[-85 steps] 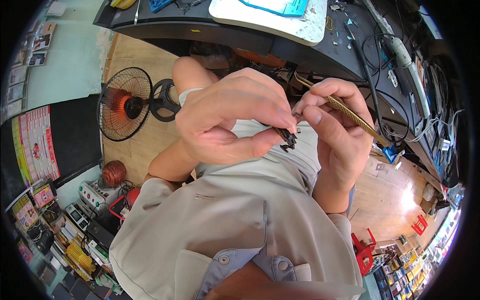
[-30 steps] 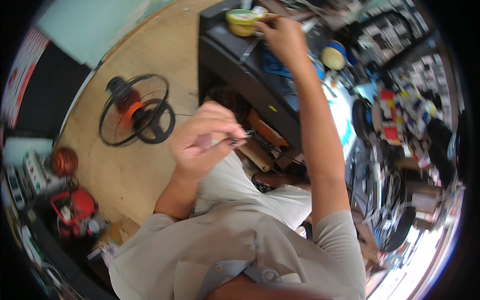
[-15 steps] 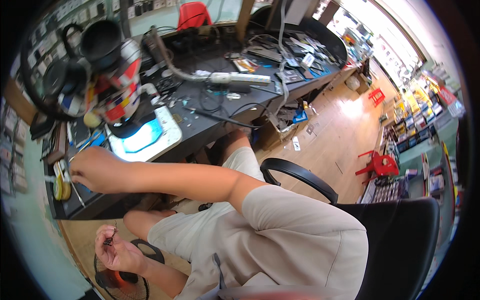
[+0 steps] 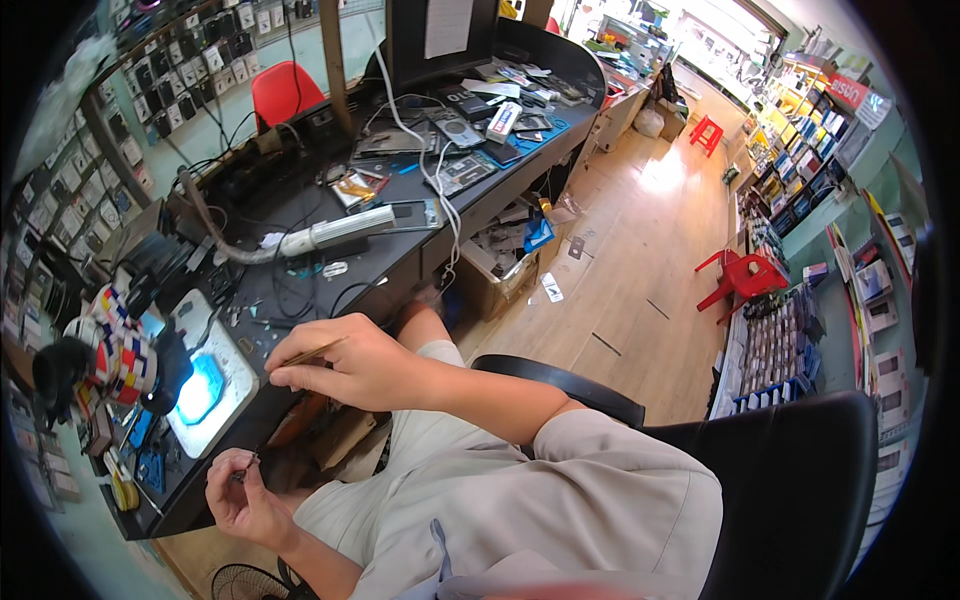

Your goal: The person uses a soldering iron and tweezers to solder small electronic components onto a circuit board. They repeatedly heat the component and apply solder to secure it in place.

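My left hand is raised beside the desk edge, its fingers pinched on a small dark part too small to name more exactly. Above and to the right of it, my right hand grips a thin, brownish, pointed tool between thumb and fingers. The tool's exact kind is unclear. On the desk just beyond both hands lies a white work tray, with a brightly lit blue pad on it. A microscope with a colourful patched body stands over the tray's left side.
A jointed lamp arm and loose cables cross the desk. Phone parts and boards crowd its far end. Yellow rolls lie at the near left corner. An open carton stands below. A fan is at my left.
My right hand has moved right, away from the yellow rolls, and now shows the thin tool. My left hand keeps the dark part. The view has turned to the right.
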Available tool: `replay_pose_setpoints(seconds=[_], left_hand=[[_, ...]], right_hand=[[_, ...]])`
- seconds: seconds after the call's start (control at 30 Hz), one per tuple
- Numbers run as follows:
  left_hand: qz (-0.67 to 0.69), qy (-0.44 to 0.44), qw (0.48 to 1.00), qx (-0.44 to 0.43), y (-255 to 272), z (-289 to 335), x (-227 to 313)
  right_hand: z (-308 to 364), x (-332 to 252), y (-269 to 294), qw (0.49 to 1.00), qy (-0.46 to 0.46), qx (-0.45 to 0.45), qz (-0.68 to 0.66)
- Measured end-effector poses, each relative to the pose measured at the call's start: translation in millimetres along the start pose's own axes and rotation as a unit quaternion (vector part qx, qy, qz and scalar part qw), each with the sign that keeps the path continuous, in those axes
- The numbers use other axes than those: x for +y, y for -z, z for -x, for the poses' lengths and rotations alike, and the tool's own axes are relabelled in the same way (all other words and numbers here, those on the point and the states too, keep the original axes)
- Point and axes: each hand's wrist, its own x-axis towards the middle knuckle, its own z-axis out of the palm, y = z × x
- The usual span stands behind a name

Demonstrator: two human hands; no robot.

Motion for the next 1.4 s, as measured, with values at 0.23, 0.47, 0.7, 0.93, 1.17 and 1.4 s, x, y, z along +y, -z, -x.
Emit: replay_pose_setpoints(seconds=[0.23,0.47,0.7,0.93,1.17,1.4], left_hand=[[-0.004,0.006,0.999,-0.045,-58,-7,-11],[-0.002,0.006,0.998,-0.07,-100,1,-11],[0.025,-0.045,0.995,-0.08,-120,-4,-7],[0.059,-0.049,0.994,-0.08,-111,-2,-5],[0.08,-0.037,0.993,-0.076,-108,7,-18],[0.074,-0.039,0.995,-0.062,-95,11,-22]], right_hand=[[23,4,58,0.999,0.035,0.026,0.024],[49,-4,102,0.998,0.002,0.012,0.065],[48,-5,113,0.994,0.029,0.011,0.107],[53,9,101,1.0,-0.01,0.003,-0.015],[49,21,89,0.999,-0.018,-0.034,0.005],[42,21,74,0.996,-0.014,-0.075,0.036]])
